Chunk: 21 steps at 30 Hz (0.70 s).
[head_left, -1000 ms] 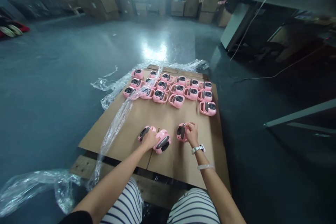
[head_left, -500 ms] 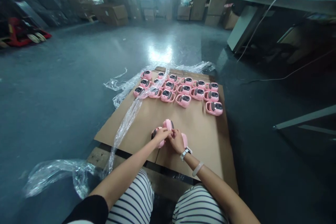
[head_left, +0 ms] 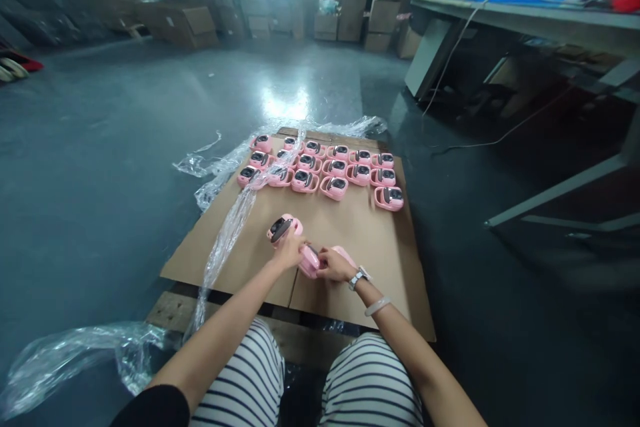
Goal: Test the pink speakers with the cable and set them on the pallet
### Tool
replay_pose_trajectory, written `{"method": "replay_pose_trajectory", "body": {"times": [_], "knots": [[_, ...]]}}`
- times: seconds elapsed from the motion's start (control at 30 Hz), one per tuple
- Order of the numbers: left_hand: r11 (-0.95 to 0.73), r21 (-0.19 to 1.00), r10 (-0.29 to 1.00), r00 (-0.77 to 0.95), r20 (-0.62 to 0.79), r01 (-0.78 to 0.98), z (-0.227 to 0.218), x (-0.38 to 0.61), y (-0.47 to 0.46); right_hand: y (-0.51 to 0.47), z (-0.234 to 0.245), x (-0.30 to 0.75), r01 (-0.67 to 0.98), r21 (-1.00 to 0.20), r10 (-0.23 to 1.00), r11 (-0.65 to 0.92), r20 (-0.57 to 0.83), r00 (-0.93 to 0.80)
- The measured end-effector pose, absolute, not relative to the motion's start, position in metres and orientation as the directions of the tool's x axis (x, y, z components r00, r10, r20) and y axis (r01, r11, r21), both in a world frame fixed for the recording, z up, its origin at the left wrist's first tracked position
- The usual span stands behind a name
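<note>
Between my hands is a pink device (head_left: pixel 309 263) with a rounded body and a dark patch, tilted over the cardboard. My left hand (head_left: pixel 289 252) grips it from the left, its fingers curled over the upper end. From the right, my right hand (head_left: pixel 334 265) pinches the same device, with the fingertips partly hidden. Just beyond my left hand sits another pink device with a dark oval face (head_left: pixel 283 228). A further pink piece (head_left: pixel 344 255) lies behind my right hand, mostly covered by it.
Rows of pink devices with loop handles (head_left: pixel 305 180) stand on the far half of the cardboard sheet (head_left: pixel 370 247), which lies on a wooden pallet (head_left: pixel 173 310). Clear plastic film (head_left: pixel 225 240) trails across the left side. A workbench (head_left: pixel 500 10) stands at right; boxes (head_left: pixel 185 23) line the back.
The device between my hands has come lower and turned, and my hands have spread slightly apart. The device beyond my left hand is more exposed. The camera view has swung right.
</note>
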<state>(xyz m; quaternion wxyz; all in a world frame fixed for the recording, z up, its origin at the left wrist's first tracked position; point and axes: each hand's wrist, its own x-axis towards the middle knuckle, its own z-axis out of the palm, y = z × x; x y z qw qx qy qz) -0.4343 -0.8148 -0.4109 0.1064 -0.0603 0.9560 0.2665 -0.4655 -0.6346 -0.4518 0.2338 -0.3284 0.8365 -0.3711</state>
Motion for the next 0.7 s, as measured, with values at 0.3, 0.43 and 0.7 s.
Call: {"method": "replay_pose_trajectory", "body": {"times": [0.3,0.43,0.7], "knots": [[0.925,0.363,0.257,-0.887,-0.384,0.112,-0.418,-0.424,-0.795,-0.631,-0.451,-0.473,-0.383,-0.781,-0.74,0.494,-0.146,-0.656],[0.963,0.253,0.181,-0.92,-0.347,0.094,-0.428,-0.422,-0.788,-0.614,-0.458,-0.486,-0.212,-0.815,-0.562,0.539,-0.161,-0.811],[0.979,0.179,0.157,-0.926,-0.344,0.1,-0.447,-0.412,-0.785,-0.588,-0.474,-0.501,0.128,-0.747,-0.138,0.652,-0.283,-0.949]]}}
